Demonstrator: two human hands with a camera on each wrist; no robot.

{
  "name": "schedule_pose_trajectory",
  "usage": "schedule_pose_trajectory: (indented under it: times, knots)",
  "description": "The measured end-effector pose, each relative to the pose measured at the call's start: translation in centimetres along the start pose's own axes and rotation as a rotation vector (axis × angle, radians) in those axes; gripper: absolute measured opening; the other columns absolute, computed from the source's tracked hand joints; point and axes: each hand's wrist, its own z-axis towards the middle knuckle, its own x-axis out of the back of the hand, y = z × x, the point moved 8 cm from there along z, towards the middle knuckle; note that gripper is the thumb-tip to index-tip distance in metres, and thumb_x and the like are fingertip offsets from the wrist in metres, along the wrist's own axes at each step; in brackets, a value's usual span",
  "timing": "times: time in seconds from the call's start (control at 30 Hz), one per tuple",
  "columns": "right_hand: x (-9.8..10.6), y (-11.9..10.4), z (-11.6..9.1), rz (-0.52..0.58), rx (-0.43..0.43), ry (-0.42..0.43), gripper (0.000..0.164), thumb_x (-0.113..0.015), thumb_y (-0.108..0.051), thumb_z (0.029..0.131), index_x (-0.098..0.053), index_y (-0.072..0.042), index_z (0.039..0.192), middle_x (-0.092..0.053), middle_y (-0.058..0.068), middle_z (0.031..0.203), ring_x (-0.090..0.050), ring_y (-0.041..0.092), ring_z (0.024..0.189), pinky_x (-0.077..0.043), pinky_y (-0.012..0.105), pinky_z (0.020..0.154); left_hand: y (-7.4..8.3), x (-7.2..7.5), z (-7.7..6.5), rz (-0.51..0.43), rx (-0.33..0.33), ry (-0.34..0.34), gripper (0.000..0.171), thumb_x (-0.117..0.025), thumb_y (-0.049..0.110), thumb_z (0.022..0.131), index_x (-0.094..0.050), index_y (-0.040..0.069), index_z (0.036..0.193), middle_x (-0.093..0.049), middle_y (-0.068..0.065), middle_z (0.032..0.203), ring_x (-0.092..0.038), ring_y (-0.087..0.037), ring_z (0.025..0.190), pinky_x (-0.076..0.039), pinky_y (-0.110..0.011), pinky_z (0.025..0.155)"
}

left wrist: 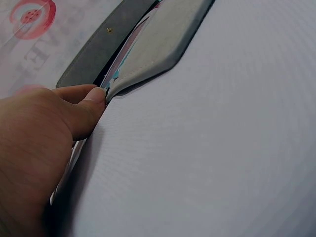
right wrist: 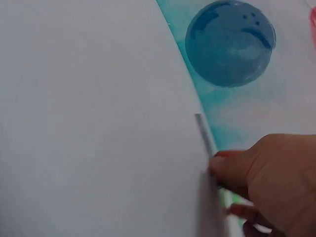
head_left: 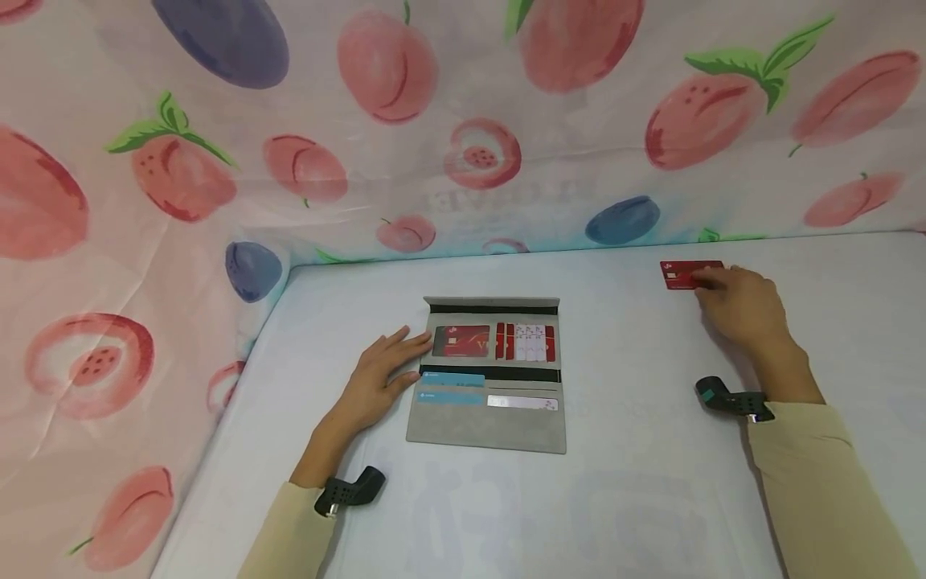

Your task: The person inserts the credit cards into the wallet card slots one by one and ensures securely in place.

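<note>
An unfolded grey card wallet (head_left: 485, 434) lies on the white table. In its upper part sit a red card (head_left: 463, 341) and several narrow red and white-patterned pieces (head_left: 530, 342). Blue cards (head_left: 452, 397) and a pale strip-like card (head_left: 522, 402) show in the lower slots. My left hand (head_left: 372, 382) touches the wallet's left edge with spread, fairly straight fingers; its thumb tip meets the edge in the left wrist view. Off to the right, my right hand (head_left: 745, 305) pinches a red bank card (head_left: 678, 273) by its right end. That card appears edge-on and blurred in the right wrist view.
A fruit-printed cloth (head_left: 463, 161) hangs behind the table and down its left side. The white tabletop (head_left: 615, 362) stretches between the wallet and the right hand. Each wrist wears a black camera mount (head_left: 350, 488).
</note>
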Motion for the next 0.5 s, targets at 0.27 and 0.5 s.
schedule_pose_trajectory:
  times: [0.27, 0.5]
  knots:
    - [0.8, -1.0, 0.1, 0.03, 0.016, 0.034, 0.033, -0.056, -0.012, 0.093, -0.059, 0.005, 0.121, -0.055, 0.035, 0.113, -0.039, 0.052, 0.11, -0.035, 0.064, 0.084, 0.0, 0.1, -0.2, -0.01, -0.007, 0.009, 0.045, -0.063, 0.01, 0.091, -0.055, 0.009, 0.136, -0.046, -0.005, 0.144, -0.027, -0.032, 0.139, -0.013, -0.054, 0.112]
    - [-0.4, 1.8, 0.6, 0.07, 0.005, -0.006, 0.048, -0.057, -0.026, 0.096, -0.049, 0.002, 0.134, -0.044, 0.037, 0.128, -0.028, 0.054, 0.115, -0.036, 0.065, 0.081, 0.0, 0.0, 0.0, -0.002, -0.009, 0.007, 0.045, -0.063, 0.012, 0.092, -0.055, 0.009, 0.136, -0.046, -0.004, 0.144, -0.027, -0.032, 0.139, -0.013, -0.054, 0.113]
